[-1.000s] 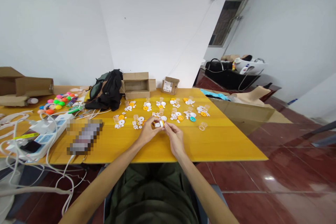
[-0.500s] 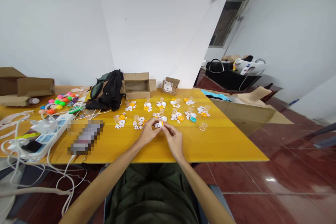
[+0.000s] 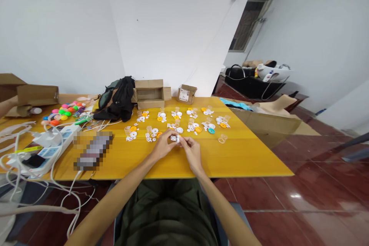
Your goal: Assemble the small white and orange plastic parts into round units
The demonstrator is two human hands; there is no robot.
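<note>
Small white piece with dark dots is held between fingertips of left hand and right hand, just above yellow table top, near its front-middle part. Piece is pinched from both sides, so its shape is mostly hidden; only white face with dots is seen. Exact pose cannot be told. Similar white and orange pieces are laid in small groups just behind it.

Bare forearms without sleeves, no rings or watch visible, dark olive-green trousers.
</note>
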